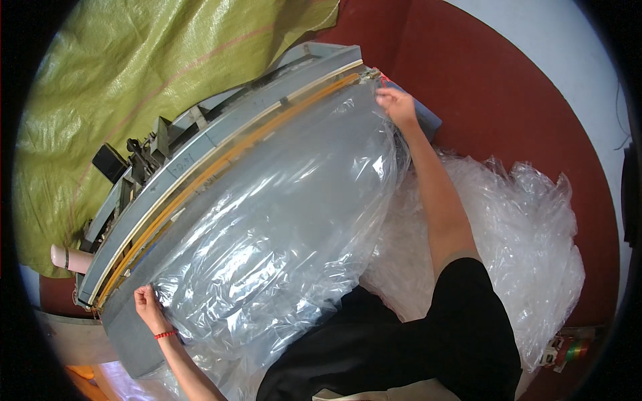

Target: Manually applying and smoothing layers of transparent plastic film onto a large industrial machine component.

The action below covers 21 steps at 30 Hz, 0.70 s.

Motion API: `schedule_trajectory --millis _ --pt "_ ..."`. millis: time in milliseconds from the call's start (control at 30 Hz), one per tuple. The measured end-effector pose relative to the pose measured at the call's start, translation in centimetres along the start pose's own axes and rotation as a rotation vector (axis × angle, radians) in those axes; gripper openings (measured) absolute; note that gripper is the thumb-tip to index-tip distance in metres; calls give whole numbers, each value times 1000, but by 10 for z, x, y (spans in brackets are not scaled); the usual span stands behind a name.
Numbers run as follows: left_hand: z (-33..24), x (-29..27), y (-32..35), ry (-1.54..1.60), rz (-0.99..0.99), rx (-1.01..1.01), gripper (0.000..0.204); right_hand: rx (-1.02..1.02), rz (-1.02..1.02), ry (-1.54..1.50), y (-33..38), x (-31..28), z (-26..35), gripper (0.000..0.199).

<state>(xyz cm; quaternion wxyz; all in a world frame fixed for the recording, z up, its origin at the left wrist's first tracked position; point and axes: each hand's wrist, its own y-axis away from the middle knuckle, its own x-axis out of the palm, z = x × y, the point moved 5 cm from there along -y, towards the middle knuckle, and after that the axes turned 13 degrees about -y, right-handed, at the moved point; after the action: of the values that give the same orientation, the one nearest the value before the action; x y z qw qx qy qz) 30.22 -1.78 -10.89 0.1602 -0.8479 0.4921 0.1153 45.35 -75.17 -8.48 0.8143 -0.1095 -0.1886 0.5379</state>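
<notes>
My left hand (148, 302) pinches the near corner of a big clear plastic bag (281, 220), fingers closed on the film right at the grey bed edge; a red bracelet (165, 333) sits on that wrist. My right hand (396, 104) is stretched out to the far corner of the same bag, fingers curled down on the film at the far end of the sealing bar — gripping or just pressing, I can't tell for sure, but it's closed on the plastic. The bag lies spread flat over the grey sealing machine (200, 160), its open edge lined up along the long yellow-orange strip (221, 164) that runs the length of the bar. Bag looks empty — only air and wrinkles inside, nothing solid visible through it. The bag's lower part drapes off the bed toward my lap and black clothing (428, 341). To my right a loose heap of more clear plastic bags (528, 227) sits on the dark red floor (508, 93), touching the bag I hold. Behind the machine a yellow-green woven sack (134, 73) covers the background. A pale pink bottle-like thing (67, 258) lies at the machine's left end.
</notes>
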Motion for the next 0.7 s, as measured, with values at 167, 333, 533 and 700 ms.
schedule_trajectory --millis 167,333,533,700 --pt "11 -10 -2 -69 12 7 13 -69 -35 805 17 -1 -10 35" --pt "9 -7 -2 -43 25 18 13 -12 -116 981 17 2 -3 31" --pt "6 -7 1 -98 33 4 13 -39 -294 1202 8 28 -4 26" --pt "-3 6 2 -101 160 47 11 -32 -362 1166 10 17 -12 26"
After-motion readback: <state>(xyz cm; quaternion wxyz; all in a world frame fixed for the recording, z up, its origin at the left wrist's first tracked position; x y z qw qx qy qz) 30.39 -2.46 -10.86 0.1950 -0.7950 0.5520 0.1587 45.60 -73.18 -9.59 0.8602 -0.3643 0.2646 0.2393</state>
